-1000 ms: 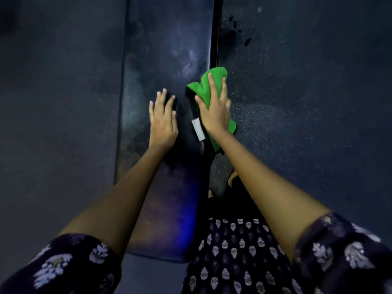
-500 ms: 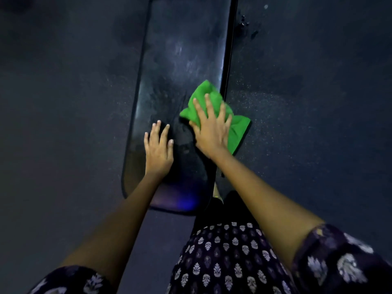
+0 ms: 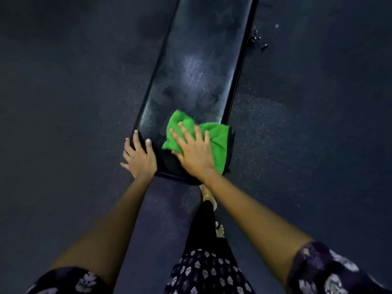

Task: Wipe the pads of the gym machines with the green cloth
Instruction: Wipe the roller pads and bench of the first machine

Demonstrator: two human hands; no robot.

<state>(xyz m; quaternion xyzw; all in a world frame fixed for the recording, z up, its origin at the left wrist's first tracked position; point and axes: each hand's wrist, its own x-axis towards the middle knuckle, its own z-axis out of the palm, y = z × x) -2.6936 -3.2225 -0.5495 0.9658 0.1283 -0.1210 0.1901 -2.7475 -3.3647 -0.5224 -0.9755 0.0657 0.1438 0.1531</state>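
Green cloth (image 3: 214,136) (no label showing) pressed on pad (image 3: 197,71) by right hand (image 3: 194,153).

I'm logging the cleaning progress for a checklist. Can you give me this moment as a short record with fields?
surface: long black pad, smeared sheen mid-length
cloth: green cloth at the pad's near end, over its right edge
right hand: fingers spread flat, pressing the cloth
left hand: grips the pad's near left corner
floor: dark, speckled
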